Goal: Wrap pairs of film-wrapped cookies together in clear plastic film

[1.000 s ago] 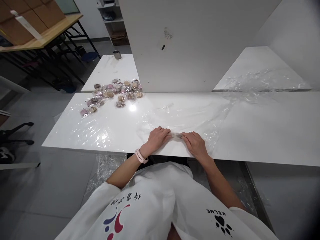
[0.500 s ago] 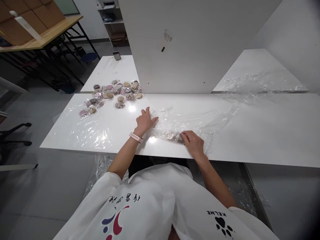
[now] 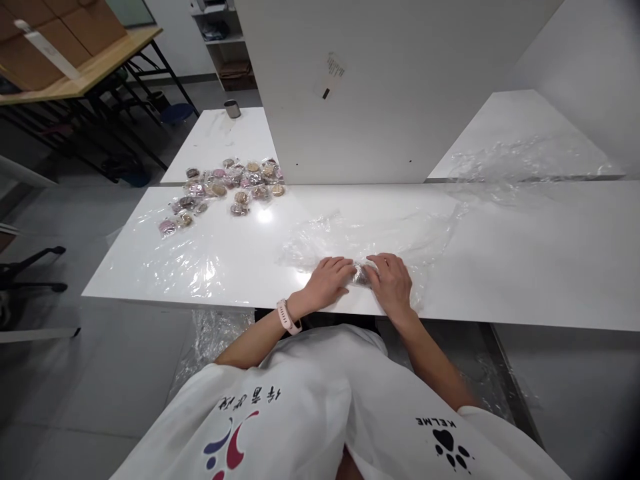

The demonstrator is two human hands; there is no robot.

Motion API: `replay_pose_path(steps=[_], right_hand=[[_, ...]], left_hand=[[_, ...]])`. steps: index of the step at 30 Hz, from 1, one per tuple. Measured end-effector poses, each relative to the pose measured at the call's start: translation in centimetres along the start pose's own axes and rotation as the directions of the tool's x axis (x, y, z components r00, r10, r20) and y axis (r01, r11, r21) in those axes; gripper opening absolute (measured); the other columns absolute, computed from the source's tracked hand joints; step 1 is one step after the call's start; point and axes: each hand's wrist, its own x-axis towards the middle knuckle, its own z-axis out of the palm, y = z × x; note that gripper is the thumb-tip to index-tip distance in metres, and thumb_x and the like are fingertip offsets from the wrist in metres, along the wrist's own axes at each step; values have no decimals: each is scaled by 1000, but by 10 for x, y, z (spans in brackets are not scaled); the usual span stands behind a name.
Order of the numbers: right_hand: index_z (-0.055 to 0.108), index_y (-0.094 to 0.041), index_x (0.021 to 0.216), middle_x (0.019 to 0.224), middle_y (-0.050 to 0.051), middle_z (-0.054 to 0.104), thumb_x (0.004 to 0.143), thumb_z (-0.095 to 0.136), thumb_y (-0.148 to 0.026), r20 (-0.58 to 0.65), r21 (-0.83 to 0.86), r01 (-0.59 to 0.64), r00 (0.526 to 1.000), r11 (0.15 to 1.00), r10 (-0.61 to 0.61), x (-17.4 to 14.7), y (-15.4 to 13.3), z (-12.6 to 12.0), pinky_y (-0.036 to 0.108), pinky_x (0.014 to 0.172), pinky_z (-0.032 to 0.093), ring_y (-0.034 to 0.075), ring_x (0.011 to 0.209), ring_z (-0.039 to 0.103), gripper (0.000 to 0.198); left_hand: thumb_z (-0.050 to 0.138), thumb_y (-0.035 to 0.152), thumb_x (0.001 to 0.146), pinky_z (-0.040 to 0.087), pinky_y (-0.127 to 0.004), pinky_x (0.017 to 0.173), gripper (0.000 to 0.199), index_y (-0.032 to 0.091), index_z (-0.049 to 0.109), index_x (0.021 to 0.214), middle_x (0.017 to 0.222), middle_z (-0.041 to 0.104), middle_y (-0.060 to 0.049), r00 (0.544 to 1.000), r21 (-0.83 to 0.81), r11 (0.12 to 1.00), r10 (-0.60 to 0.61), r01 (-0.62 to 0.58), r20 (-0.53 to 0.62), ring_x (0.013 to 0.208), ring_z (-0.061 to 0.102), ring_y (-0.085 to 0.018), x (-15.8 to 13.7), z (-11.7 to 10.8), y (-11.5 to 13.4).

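Observation:
A small roll of brownish pieces in clear plastic point(image 3: 359, 275) lies near the front edge of the white table, partly covered by my fingers. My left hand point(image 3: 329, 280), with a pale pink band at the wrist, is curled around its left end. My right hand point(image 3: 391, 283) grips the other end, thumb on the near side and fingers over the top. Beyond both hands, the clear plastic film point(image 3: 380, 233) spreads out crumpled from the roll across the tabletop.
Several small wrapped round pieces point(image 3: 217, 190), pink, tan and brown, lie in a group at the left back. More clear film point(image 3: 195, 267) covers the table's left end. A white upright panel point(image 3: 370, 100) stands behind, with a metal cup point(image 3: 233, 109) further back.
My left hand has come from the film's left side down and right onto the roll. My right hand has stayed at the roll, its fingers now laid over it.

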Motion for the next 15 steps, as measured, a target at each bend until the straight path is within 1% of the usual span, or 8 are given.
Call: replay_pose_path(steps=[1, 2, 4, 6, 8, 11, 13, 15], right_hand=[[71, -21, 109, 111, 10, 72, 100, 49, -35, -34, -28, 45, 998, 999, -46, -4, -1, -3, 37, 84, 42, 24, 101, 63, 27], [70, -21, 112, 115, 10, 71, 100, 50, -35, -41, -43, 97, 994, 994, -98, -8, -2, -6, 38, 88, 41, 25, 104, 62, 27], [67, -22, 118, 118, 9, 71, 99, 52, -36, 18, -27, 197, 980, 980, -197, -17, 1, -10, 40, 93, 39, 25, 106, 62, 28], [65, -21, 122, 116, 9, 72, 100, 49, -35, 83, 10, 232, 969, 973, -232, -22, 7, -12, 40, 94, 39, 24, 104, 63, 31], [66, -20, 118, 105, 8, 75, 102, 43, -33, 118, 35, 163, 979, 986, -166, -19, 16, -11, 39, 90, 42, 24, 95, 65, 31], [69, -22, 107, 82, 6, 74, 100, 44, -38, 224, 4, -26, 974, 1000, 25, 2, 24, -8, 35, 72, 42, 24, 76, 65, 30], [68, -21, 113, 83, 7, 73, 97, 50, -40, 229, -83, -85, 968, 993, 102, 17, 22, -9, 36, 69, 41, 26, 76, 64, 30], [65, -20, 121, 101, 12, 73, 96, 53, -35, 125, -160, -52, 990, 986, 72, 25, 16, -11, 41, 79, 42, 30, 91, 64, 32]], left_hand=[[59, 23, 93, 41, -47, 104, 27, 25, 59, 120, 133, 62, -9, 1000, 16, 1000, -13, 13, 23, 127, 52, -26, -3, 9, 1], [57, 23, 94, 42, -45, 102, 26, 25, 59, 120, 132, 63, -8, 999, 33, 998, -47, 46, 15, 126, 54, -25, -5, 15, -1], [53, 26, 98, 44, -41, 95, 22, 24, 60, 118, 124, 68, -8, 993, 55, 992, -114, 115, -22, 116, 59, -23, -5, 18, -7], [50, 35, 100, 47, -37, 85, 22, 22, 62, 114, 111, 71, -8, 987, 66, 985, -158, 160, -34, 102, 64, -23, 0, 13, -12], [48, 44, 100, 47, -34, 75, 29, 21, 63, 107, 99, 71, -7, 974, 84, 970, -226, 227, -22, 88, 65, -22, 12, 4, -16], [52, 48, 98, 46, -33, 68, 33, 18, 63, 101, 88, 70, -8, 936, 168, 923, -353, 345, 15, 79, 64, -23, 36, -7, -16], [60, 42, 94, 49, -40, 75, 27, 16, 63, 101, 92, 70, -12, 927, 278, 888, -374, 367, -29, 89, 65, -28, 49, -8, -15], [62, 28, 93, 48, -48, 89, 18, 15, 63, 105, 111, 68, -17, 950, 363, 878, -284, 313, -131, 110, 60, -34, 53, -3, -11]])
